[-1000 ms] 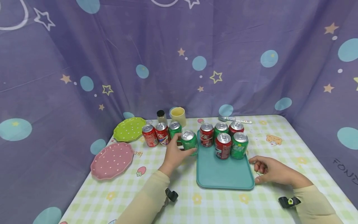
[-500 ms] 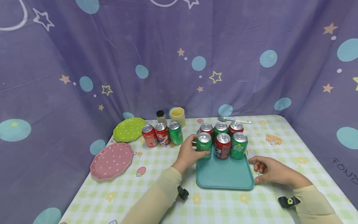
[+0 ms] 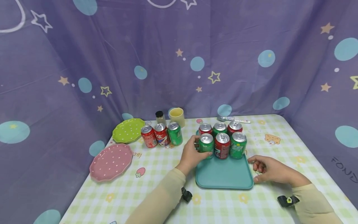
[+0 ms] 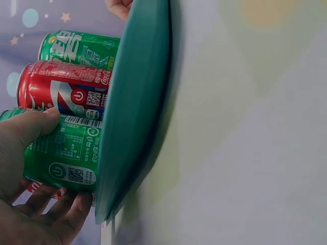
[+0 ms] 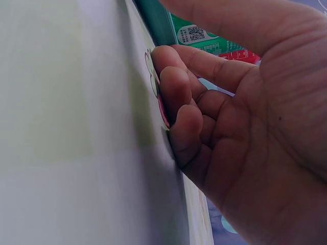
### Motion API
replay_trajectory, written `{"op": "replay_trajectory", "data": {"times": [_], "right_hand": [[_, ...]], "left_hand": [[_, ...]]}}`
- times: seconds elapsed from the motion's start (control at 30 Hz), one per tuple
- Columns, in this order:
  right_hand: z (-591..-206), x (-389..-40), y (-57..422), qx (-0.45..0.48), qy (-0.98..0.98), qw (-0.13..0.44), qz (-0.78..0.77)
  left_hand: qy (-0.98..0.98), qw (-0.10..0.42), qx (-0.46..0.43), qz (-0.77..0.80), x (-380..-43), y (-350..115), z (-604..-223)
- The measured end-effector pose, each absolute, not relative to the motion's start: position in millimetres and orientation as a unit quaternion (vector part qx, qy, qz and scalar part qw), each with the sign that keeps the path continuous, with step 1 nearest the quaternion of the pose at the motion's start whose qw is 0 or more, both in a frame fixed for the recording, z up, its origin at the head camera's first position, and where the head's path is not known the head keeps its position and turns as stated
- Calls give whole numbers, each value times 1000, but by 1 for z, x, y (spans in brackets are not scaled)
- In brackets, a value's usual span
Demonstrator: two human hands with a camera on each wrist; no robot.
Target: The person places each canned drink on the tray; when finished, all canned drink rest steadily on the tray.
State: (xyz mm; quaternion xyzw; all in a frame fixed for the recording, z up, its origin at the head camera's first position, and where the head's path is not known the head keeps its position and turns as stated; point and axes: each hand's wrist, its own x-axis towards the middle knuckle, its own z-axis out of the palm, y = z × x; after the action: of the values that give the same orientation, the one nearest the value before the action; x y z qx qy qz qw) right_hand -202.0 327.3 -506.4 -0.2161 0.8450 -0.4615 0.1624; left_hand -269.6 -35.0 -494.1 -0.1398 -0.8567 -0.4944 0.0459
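- The left hand (image 3: 191,154) wraps its curled fingers round a green can (image 3: 206,145), thumb on the near side and fingers behind (the left wrist view shows the thumb (image 4: 31,125) across the label and fingers under the body).
- The green can sits at about 2 o'clock from the palm, standing on the teal tray (image 3: 223,177) at the left end of the front row, at the tray's 10 o'clock corner.
- Its long axis is upright, silver top up, and it touches the red can (image 3: 222,145) at its 3 o'clock.
- Five other cans stand with it on the tray, in two rows of three.
- The right hand (image 3: 269,172) rests on the table (image 3: 145,183) at the tray's 3 o'clock edge, fingers curled into the palm and holding nothing; its thumb reaches towards the rim.
- Three more cans (image 3: 161,134) stand off the tray at 10 o'clock, near a green plate (image 3: 128,130) and a pink plate (image 3: 111,161).
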Motion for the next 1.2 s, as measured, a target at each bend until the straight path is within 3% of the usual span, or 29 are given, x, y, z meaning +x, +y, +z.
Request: {"op": "replay_trajectory", "data": {"times": [0.2, 0.37, 0.47, 0.6, 0.7, 0.83, 0.93, 1.2], "right_hand": [[-508, -203, 329, -219, 842, 158, -467], [-508, -204, 329, -218, 840, 162, -470], [-507, -204, 328, -217, 841, 160, -469], [-507, -204, 328, -218, 842, 160, -468], [-508, -203, 327, -220, 840, 159, -469], [-510, -203, 328, -223, 839, 158, -471], [-512, -203, 328, -222, 838, 160, -471], [-509, -202, 329, -227, 837, 158, -473]], "left_hand": [[-872, 17, -145, -467, -271, -37, -488], [-885, -13, -173, -433, -270, -62, -457], [-867, 39, -201, -454, -272, -87, -430], [-824, 171, -230, -489, -277, -125, -407], [-809, 254, -211, -486, -286, -155, -403], [-814, 306, -133, -476, -302, -198, -415], [-814, 297, -79, -493, -311, -226, -430], [-825, 166, -30, -540, -319, -248, -463]]}}
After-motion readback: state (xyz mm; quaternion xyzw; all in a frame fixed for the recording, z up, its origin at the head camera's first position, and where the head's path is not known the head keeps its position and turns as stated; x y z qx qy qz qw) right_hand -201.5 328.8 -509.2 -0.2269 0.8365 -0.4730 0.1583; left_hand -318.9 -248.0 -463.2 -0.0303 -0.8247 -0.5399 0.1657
